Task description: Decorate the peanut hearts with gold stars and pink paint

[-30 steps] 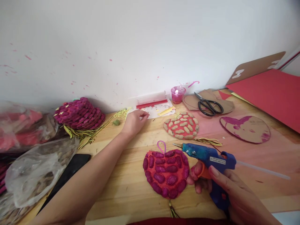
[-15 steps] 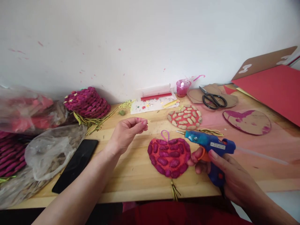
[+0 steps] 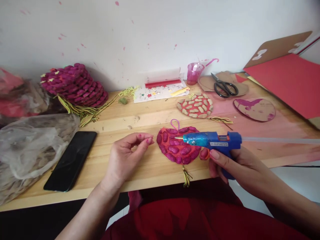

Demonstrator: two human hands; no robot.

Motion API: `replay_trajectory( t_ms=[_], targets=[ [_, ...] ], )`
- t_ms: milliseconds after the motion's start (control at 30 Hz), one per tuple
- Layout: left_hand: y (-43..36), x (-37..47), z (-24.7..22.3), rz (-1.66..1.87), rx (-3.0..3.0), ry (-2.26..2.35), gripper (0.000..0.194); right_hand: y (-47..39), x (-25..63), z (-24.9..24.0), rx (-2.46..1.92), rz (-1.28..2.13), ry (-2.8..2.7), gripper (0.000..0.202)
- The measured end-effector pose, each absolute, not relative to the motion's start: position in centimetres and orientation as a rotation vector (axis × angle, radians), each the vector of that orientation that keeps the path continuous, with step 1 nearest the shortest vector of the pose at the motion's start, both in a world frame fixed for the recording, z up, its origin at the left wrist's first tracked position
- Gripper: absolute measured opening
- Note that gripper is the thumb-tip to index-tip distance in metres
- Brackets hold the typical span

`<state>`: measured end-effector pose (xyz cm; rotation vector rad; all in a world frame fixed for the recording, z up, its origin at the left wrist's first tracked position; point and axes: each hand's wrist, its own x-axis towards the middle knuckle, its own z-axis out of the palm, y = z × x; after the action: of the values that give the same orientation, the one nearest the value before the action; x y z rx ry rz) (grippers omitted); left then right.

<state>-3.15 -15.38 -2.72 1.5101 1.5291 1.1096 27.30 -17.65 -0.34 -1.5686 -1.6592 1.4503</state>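
Now the left hand (image 3: 125,156), back from the sticker sheet (image 3: 160,94) at upper centre, pinches something too small to tell beside the red heart (image 3: 175,148). Meanwhile the right hand (image 3: 232,163) grips the glue gun (image 3: 215,141), whose nozzle has swung over the heart at centre frame.

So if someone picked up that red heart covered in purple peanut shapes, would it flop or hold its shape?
The red heart lies flat on the wooden table, so it is probably stiff and light. Its bumpy purple pieces might snap off if it were bent. The tassel dangling over the table edge looks limp and would likely swing.
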Motion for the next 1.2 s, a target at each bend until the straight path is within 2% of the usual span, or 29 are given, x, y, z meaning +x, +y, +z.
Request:
replay_trajectory(
  t_ms=[133,367,567,867,1200],
  targets=[
    [-15.4,-3.2,-2.9,1.100,1.652,1.566,0.014,-17.4,26.0,0.2,-1.622,1.315,-1.824,0.061],
    [-15.7,-3.3,-3.2,1.111,1.746,1.604,0.014,-16.5,23.8,1.5,-1.437,1.013,-2.105,0.041],
    [-15.8,-3.2,-3.5,1.131,1.719,1.593,0.013,-15.4,22.9,1.4,-1.404,0.913,-2.171,0.046],
    [-16.0,-3.5,-3.9,1.060,1.833,1.610,0.017,-15.0,22.5,1.0,-1.556,0.937,-2.196,0.056],
    [-16.1,-3.4,-3.6,1.071,1.784,1.618,0.014,-14.8,22.5,1.1,-1.500,1.003,-2.192,0.056]
  ],
)
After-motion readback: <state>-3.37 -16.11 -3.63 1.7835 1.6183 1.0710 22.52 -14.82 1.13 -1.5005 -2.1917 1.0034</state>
